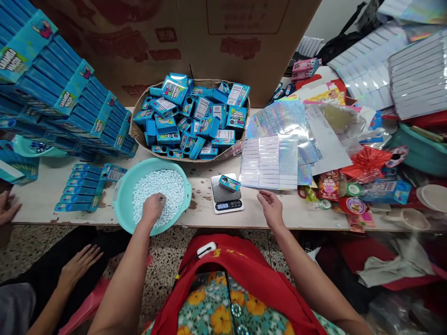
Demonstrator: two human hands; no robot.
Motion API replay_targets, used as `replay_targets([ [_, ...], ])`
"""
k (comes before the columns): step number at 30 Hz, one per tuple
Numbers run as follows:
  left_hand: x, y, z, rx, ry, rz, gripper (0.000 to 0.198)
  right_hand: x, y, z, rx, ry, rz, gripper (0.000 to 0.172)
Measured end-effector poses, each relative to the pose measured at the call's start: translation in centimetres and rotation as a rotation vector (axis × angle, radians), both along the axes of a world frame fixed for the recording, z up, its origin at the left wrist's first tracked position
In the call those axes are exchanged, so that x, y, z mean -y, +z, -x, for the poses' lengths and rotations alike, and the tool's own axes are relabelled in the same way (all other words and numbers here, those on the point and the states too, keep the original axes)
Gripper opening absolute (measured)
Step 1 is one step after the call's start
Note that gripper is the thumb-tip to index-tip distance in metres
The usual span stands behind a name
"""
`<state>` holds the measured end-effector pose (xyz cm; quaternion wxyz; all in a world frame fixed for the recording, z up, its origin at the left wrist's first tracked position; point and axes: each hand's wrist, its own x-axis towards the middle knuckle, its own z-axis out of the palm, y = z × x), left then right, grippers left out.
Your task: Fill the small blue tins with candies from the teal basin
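My left hand (pixel 154 209) is in a turquoise plastic bowl (pixel 118 200), its fingers curled together over small pale candies (pixel 171 186); what lies between the fingertips is hidden. My right hand (pixel 270 207) hovers over the table edge with fingers loosely apart, holding nothing. Between the hands sits a small digital scale (pixel 228 205); its display is lit, but I cannot read it surely. One blue candy box (pixel 229 183) lies tilted on the scale's dark plate, a round hole showing at its end.
A cut-down carton (pixel 188 157) heaped with blue boxes stands behind. Stacked blue display trays (pixel 66 93) rise at left, near a row of boxes (pixel 78 188). Shiny sticker sheets (pixel 268 160) and clutter lie right. Another person's hand (pixel 82 263) rests at lower left.
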<state>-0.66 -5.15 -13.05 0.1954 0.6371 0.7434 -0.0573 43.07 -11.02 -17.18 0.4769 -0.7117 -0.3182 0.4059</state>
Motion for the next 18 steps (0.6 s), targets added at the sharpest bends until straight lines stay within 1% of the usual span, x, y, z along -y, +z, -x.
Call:
replay_targets([
  [3,0.4,0.0,0.3,0.011,0.075,-0.013,0.026,-0.8,0.3,0.2,-0.002,0.029,-0.018,0.046],
  [6,1.2,-0.1,0.3,0.037,0.094,-0.022,0.027,-1.7,0.9,1.0,-0.018,0.08,-0.039,0.046],
  [9,1.9,0.2,-0.2,0.037,0.11,-0.06,0.031,-2.8,1.7,2.6,0.004,0.211,-0.099,0.052],
  [12,2.4,0.8,-1.0,0.056,0.178,-0.183,0.036,-4.1,2.0,4.6,0.108,0.352,-0.185,0.067],
  [13,2.6,1.0,-1.5,0.08,0.207,-0.24,0.036,-4.5,1.9,5.3,0.138,0.381,-0.2,0.068],
  [14,2.8,1.3,-2.0,0.115,0.239,-0.298,0.036,-5.0,1.9,5.9,0.16,0.406,-0.204,0.065],
  [16,3.2,2.0,-3.3,0.227,0.317,-0.401,0.033,-5.9,2.4,7.0,0.188,0.458,-0.2,0.053],
  [18,3.7,3.0,-5.1,0.442,0.441,-0.451,0.031,-6.6,3.9,8.2,0.223,0.513,-0.227,0.043],
])
